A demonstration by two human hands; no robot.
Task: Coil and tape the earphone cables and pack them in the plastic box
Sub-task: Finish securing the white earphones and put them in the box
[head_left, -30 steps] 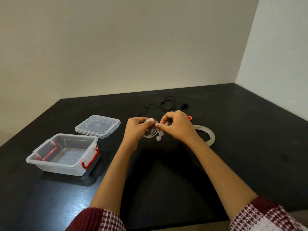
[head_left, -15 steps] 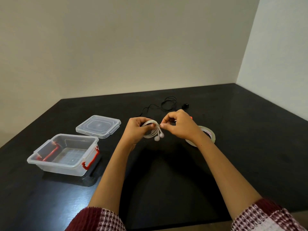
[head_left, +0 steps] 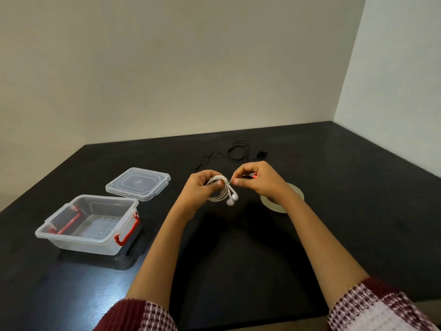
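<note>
Gripping white earphone coil [head_left: 217, 199] mid-table in left hand [head_left: 199, 191], pinching its 3 o'clock edge with right hand [head_left: 259, 181]. Keep loops tight, then tape from the tape roll [head_left: 274, 206] at 4 o'clock.

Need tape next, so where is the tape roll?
In the head view the tape roll lies on the table right of centre, partly hidden behind the right hand.

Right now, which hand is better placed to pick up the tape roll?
Right. The right hand is next to the tape roll, only pinching the coil's loose end; the left hand grips the white coil and is farther away.
</note>
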